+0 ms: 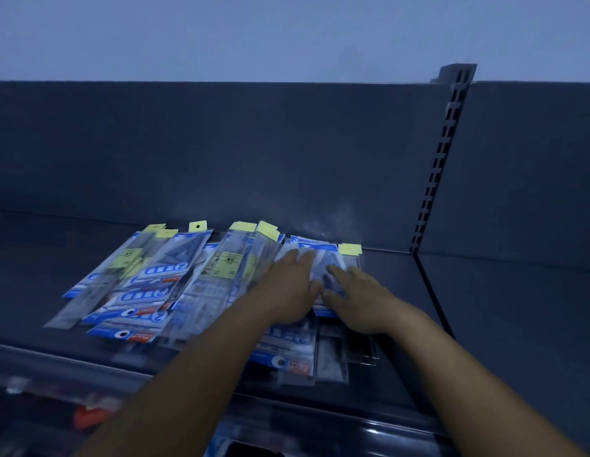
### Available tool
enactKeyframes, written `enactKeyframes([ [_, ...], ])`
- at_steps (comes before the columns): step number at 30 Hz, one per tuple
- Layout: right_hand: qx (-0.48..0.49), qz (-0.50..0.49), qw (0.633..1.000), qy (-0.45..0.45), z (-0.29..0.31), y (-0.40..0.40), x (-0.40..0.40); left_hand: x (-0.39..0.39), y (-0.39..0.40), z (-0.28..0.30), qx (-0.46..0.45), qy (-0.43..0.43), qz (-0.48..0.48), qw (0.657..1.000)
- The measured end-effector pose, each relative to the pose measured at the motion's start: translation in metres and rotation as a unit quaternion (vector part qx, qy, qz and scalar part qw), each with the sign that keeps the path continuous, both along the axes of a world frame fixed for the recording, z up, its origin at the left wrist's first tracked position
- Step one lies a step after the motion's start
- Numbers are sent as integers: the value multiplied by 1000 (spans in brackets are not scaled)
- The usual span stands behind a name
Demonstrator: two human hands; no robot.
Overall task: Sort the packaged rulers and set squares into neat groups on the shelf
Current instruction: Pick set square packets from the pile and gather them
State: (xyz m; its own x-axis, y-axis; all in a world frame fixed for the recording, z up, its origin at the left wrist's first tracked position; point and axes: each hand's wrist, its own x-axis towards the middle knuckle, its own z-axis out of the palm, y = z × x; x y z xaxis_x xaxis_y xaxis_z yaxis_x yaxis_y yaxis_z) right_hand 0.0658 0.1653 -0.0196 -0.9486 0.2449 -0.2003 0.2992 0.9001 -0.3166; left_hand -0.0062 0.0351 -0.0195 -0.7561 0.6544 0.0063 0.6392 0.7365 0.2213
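Left hand (292, 285) and right hand (359, 300) rest flat, fingers extended and grasping nothing, on the right-hand stack of set-square packets (323, 268) at the shelf (484, 308) rear; recommend squaring edges before addressing the fanned ruler packets (138, 285) alongside.

My feed is dim with a cold blue cast; I can't tell where the light comes from. Beyond the fingers (300, 258), a faint pale sheen sits on the shelf's back panel (221, 153). Left of the fingers, the clear ruler packets (138, 285) catch dull glare. The bottom edge nearest me smears into blur, and the shelf upright (442, 159) leans with wide-angle distortion.
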Motion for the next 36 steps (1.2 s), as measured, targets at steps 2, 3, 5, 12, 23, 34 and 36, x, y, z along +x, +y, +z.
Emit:
enactKeyframes([
  [2,-2,-24,1000,-1,1,2,1,-1,-1,0,-48,13,62,997],
  [3,0,-33,999,-8,1,2,2,0,-2,0,-69,14,78,994],
  [5,3,-39,999,-15,1,0,5,2,0,0,-74,6,73,995],
  [12,-6,-55,998,34,2,-6,6,5,6,-1,100,-52,77,991],
  [23,-200,-138,946,214,2,-13,15,21,9,22,397,-155,102,899],
  [34,-364,-189,845,343,15,-25,20,25,-1,24,459,-243,106,848],
  [36,-383,-187,834,351,13,-29,21,26,-3,22,472,-233,103,844],
])
